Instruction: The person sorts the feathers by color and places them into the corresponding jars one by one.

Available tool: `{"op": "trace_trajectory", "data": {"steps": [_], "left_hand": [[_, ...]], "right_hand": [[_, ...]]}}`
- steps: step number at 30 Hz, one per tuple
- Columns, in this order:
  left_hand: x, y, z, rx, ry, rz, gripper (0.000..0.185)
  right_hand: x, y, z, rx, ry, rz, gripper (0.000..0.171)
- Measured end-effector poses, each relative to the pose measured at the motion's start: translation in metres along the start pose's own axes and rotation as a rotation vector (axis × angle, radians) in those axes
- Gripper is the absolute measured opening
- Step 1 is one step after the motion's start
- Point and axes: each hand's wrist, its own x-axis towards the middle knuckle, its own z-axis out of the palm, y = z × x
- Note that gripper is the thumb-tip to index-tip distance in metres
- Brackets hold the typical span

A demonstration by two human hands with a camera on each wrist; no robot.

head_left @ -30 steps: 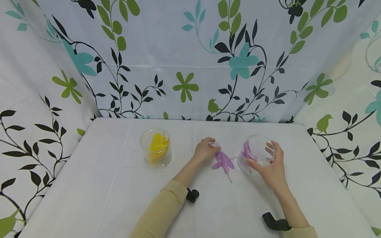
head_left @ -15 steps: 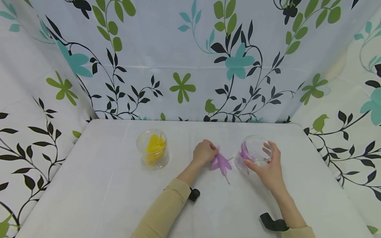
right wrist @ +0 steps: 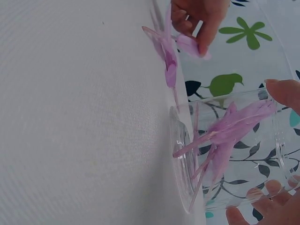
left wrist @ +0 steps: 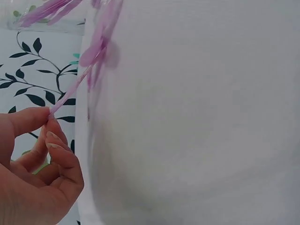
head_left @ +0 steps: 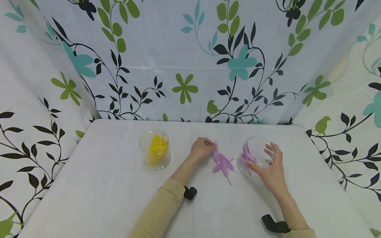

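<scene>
Left hand (head_left: 202, 149) pinches a purple feather (head_left: 215, 152) by its quill, just above the table (head_left: 104, 185); right hand (head_left: 269, 172) grips the tilted jar (head_left: 254, 155); a loose pinch may drop it.

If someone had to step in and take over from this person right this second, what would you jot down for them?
Left hand: pinches one purple feather by its quill, lifted a little off the table.
Right hand: grips the clear jar, tilted with its mouth toward the left hand.
In place: a few purple feathers already lie inside that jar. A second jar, upright at the left, holds yellow feathers.
Left: a small bunch of loose purple feathers lies on the cloth between the hands; by the look of it, these and the pinched one go into the tilted jar.
</scene>
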Motion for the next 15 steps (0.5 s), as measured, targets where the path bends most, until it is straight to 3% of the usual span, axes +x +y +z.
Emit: {"op": "trace_trajectory", "data": {"steps": [6,15], "left_hand": [[0.0,0.009,-0.013,-0.067,-0.024,-0.019,0.025],[0.004,0.016,-0.026,-0.098,-0.008,0.01,0.026]], "right_hand": [[0.0,0.002,0.0,-0.002,0.002,-0.012,0.11],[0.0,0.003,0.0,-0.006,0.003,-0.016,0.109]]}}
